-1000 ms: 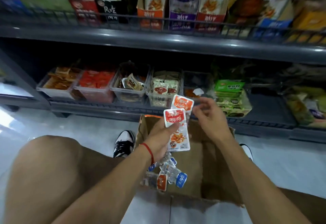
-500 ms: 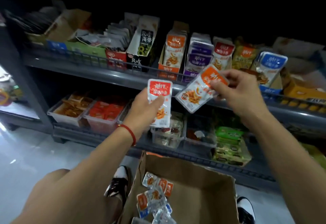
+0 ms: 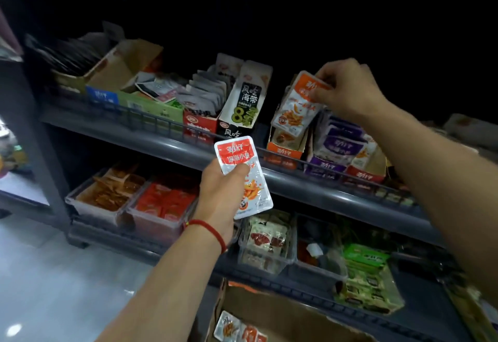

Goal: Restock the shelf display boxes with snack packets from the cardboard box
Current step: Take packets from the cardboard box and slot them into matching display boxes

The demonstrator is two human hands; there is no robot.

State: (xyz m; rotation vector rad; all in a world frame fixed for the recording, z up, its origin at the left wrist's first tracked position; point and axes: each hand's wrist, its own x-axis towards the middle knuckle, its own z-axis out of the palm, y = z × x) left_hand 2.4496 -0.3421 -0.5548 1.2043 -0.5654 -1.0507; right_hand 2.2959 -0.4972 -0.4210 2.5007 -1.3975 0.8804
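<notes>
Right hand [image 3: 347, 88] pinching orange packet [image 3: 296, 104] over orange display box [image 3: 285, 147], left hand [image 3: 221, 193] gripping red packet [image 3: 242, 174]

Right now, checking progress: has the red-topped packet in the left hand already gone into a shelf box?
No, the left hand holds the red-topped packet in front of the shelf edge.

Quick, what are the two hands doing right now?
Left hand: grips a red snack packet, held in front of the shelf.
Right hand: pinches an orange snack packet over the orange display box.
</notes>
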